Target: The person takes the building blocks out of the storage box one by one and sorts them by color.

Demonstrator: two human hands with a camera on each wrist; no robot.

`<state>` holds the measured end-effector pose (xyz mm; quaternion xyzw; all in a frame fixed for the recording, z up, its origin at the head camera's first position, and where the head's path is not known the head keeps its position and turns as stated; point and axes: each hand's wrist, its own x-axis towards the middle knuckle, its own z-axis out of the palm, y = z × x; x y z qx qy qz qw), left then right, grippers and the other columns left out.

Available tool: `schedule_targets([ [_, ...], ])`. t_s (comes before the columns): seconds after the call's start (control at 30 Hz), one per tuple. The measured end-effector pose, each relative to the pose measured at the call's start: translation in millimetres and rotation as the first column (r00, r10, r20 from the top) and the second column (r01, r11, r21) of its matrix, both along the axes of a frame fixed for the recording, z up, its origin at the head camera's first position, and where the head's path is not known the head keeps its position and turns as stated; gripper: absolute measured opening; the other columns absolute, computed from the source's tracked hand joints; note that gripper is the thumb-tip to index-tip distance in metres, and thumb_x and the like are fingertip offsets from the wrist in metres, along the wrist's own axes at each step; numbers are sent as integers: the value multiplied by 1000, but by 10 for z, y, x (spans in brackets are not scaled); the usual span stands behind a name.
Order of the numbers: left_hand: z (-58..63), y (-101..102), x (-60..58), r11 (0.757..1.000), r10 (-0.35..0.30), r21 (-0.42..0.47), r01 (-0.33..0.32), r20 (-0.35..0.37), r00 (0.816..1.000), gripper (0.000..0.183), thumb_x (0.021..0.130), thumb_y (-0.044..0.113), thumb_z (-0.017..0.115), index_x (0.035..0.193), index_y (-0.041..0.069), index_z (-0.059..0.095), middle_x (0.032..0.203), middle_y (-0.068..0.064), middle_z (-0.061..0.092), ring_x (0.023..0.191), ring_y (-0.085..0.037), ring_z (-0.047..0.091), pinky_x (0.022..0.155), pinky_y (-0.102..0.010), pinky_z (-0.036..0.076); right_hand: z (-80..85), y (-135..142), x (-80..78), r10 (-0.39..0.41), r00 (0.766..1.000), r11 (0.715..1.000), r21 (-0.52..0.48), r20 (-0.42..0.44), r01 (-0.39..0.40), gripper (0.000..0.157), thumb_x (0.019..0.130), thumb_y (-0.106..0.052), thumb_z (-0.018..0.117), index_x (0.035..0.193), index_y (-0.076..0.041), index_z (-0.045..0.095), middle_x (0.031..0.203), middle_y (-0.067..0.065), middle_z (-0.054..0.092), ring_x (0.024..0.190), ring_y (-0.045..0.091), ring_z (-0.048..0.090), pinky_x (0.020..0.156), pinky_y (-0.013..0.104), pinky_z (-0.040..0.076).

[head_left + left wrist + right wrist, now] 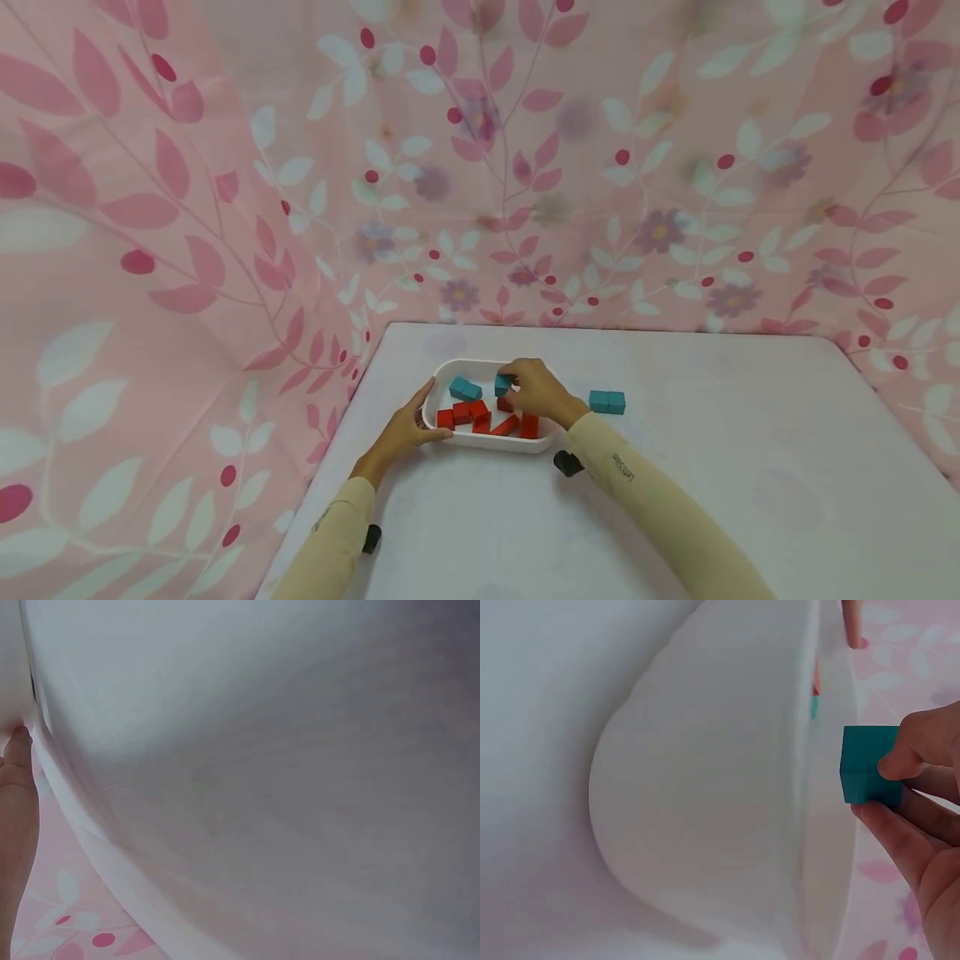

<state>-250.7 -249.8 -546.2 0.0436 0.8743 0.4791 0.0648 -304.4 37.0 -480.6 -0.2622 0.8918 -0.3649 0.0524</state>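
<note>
My right hand (542, 390) pinches a teal block (868, 763) between thumb and fingers, over the right part of a white tray (495, 444). In the right wrist view the block shows above the tray's rim. My left hand (405, 429) grips the tray's left end, thumb along the near rim and fingers at the left side. Inside the tray, several red blocks (478, 410) lie along the near side, some tilted against each other. Two teal blocks (466, 389) sit together at the tray's back left.
On the white-covered table (720, 467), a pair of teal blocks (607, 402) stands side by side to the right of the tray. Behind the table and to its left hangs a pink floral curtain (525, 208).
</note>
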Motion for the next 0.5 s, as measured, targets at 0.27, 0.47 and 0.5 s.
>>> schedule_targets([
  [0.27,31,-13,25,1000,-2,7,2,-7,1000,103,75,38,85,155,39,20,158,1,28,139,-33,36,100,-49,45,86,412,18,-38,994,998,-59,-106,32,40,84,-2,69,123,1,65,114,12,65,99,25,67,87,41,55],
  [0.47,16,-3,28,1000,-7,10,7,-4,1000,103,75,39,85,155,38,20,158,-1,28,139,-34,36,98,-48,47,132,797,62,-63,987,996,-64,-148,54,38,81,0,71,119,4,66,110,14,66,98,27,68,85,42,56],
  [0.5,17,1,29,1000,-8,11,8,-7,1000,103,75,39,84,155,38,20,158,-1,29,139,-34,36,98,-48,47,135,861,72,-69,986,996,-63,-152,60,38,81,1,70,119,5,66,110,14,66,98,28,68,85,42,56],
])
